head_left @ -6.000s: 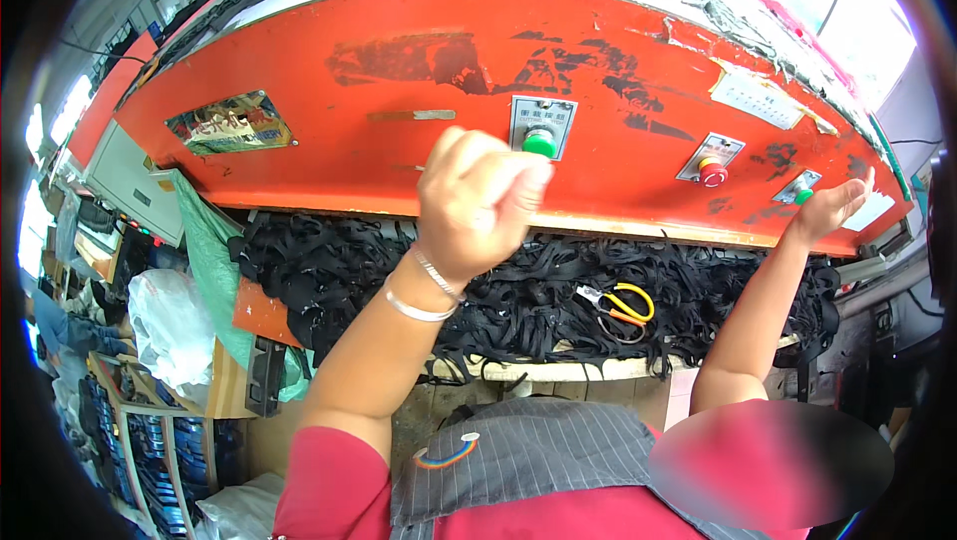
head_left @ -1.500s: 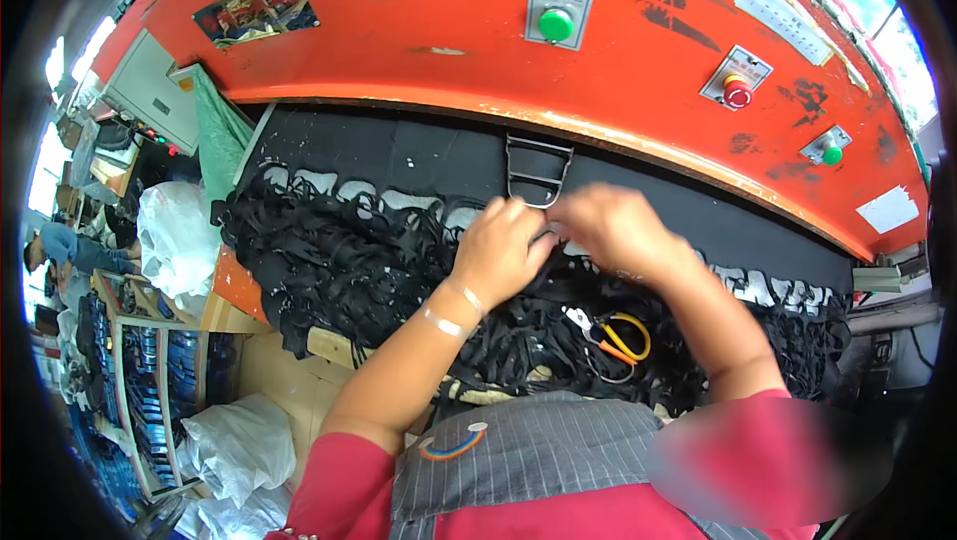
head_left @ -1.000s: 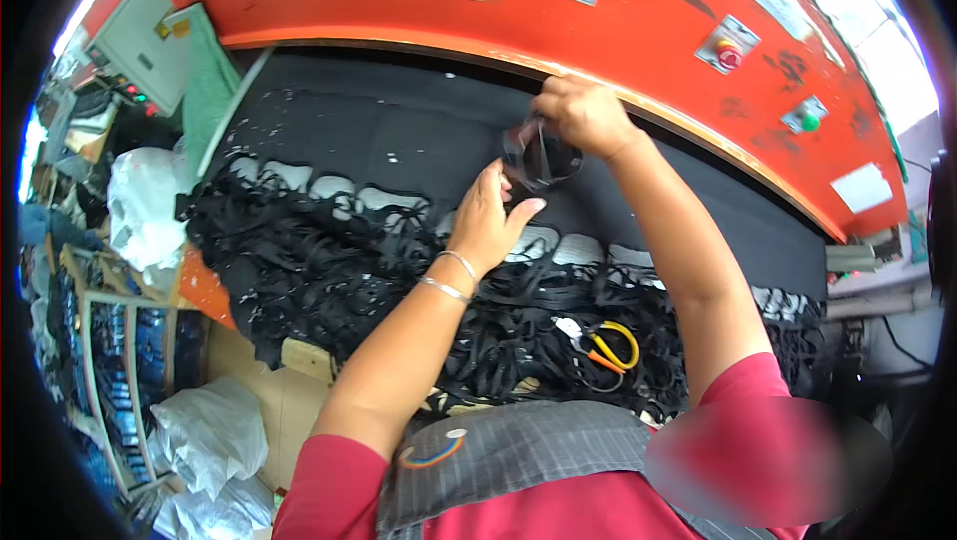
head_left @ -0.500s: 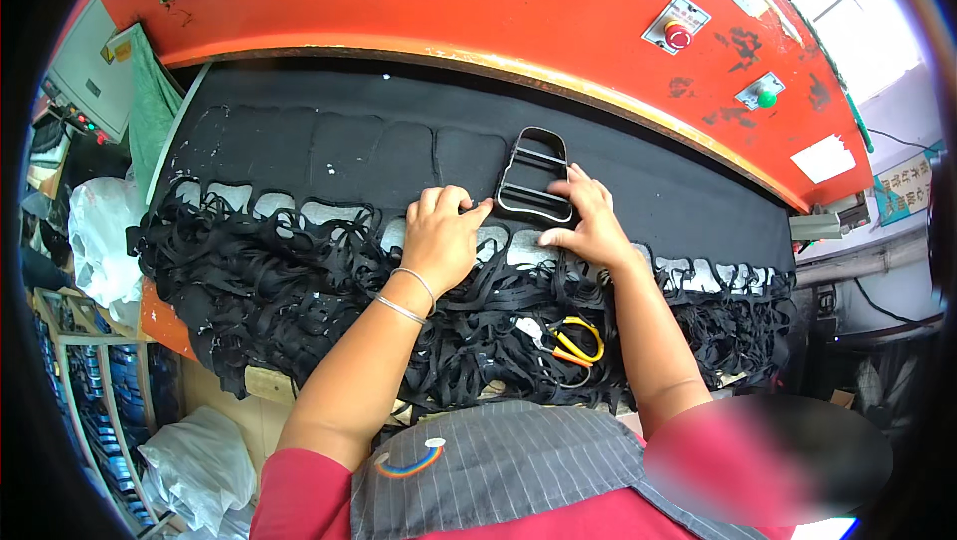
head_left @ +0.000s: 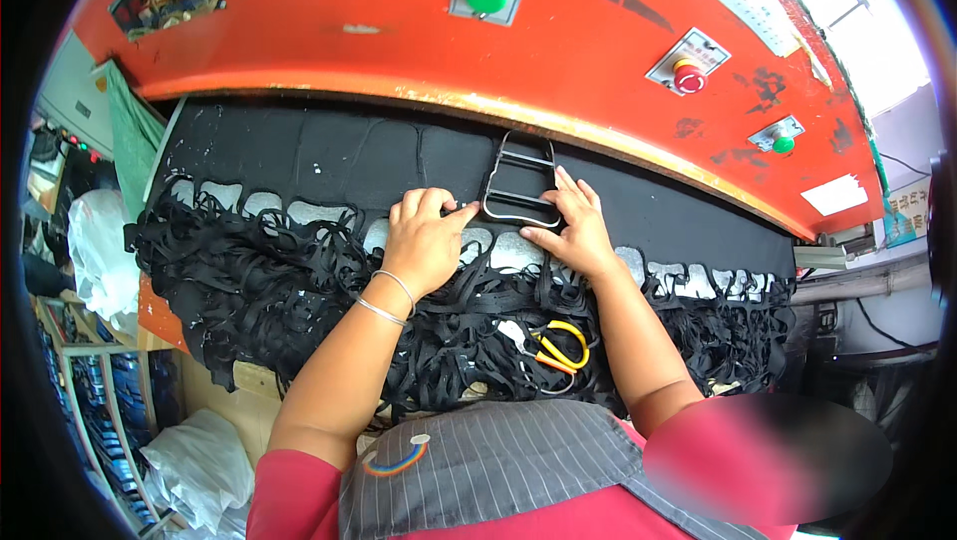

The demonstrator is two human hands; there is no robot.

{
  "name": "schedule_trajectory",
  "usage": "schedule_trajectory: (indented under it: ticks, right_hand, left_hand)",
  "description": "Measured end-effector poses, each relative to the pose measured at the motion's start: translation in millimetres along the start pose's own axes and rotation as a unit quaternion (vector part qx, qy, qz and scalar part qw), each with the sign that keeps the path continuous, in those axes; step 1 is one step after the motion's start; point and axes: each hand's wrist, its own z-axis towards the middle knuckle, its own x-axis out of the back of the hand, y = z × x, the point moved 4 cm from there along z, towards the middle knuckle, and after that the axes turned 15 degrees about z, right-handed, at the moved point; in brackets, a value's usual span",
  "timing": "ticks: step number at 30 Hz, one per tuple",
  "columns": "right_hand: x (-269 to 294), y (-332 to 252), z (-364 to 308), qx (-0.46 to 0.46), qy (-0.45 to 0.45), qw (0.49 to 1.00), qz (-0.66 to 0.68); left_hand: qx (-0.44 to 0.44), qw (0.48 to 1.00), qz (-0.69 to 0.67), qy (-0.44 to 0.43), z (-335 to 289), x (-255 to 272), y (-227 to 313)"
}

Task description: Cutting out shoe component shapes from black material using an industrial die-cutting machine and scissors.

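Note:
A metal cutting die [head_left: 521, 220], an open frame with rounded corners and dark crossbars, lies on a black sheet of material [head_left: 329, 156]. My right hand [head_left: 580, 229] grips its near right side, fingers along the edge and thumb at the near end. My left hand [head_left: 427, 236] rests on the sheet just left of the die, fingers a little apart and the index finger reaching to the die's near left corner. Cut openings along the sheet's near part show a grey surface [head_left: 518, 252]. Black offcut strips [head_left: 269, 291] hang in a tangled mass below both hands.
An orange-red machine beam [head_left: 349, 31] with push buttons spans the far side, its lower edge close to the die's far end. Yellow-handled scissors [head_left: 563, 346] lie on the strips. Plastic bags [head_left: 199, 465] and a rack [head_left: 110, 390] stand at the left.
The orange-red beam has come nearer and covers more of the sheet's far part. My right fingers have closed in against the die's side. My left hand stays beside the die.

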Motion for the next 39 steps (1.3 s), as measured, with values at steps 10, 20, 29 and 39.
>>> schedule_trajectory:
  ticks: [10,20,29,39]
  right_hand:
    - [251.9,-100.2,-53.6,0.158,0.556,0.816,-0.025]
    - [336.7,-53.9,-70.2,0.109,0.681,0.674,-0.263]
    - [87.7,-221.3,-176.8,0.150,-0.008,0.988,0.038]
    - [19.9,-232.1,-222.1,0.024,-0.058,0.996,-0.061]
  left_hand:
    - [-0.023,0.943,-0.162,0.290,16.9,152.9,44.5]
    - [-0.115,0.948,0.039,0.295,39.4,228.6,94.2]
    - [-0.008,0.986,-0.083,-0.143,-165.1,136.1,124.2]
    - [0.029,0.999,0.042,0.014,-209.6,127.8,152.9]
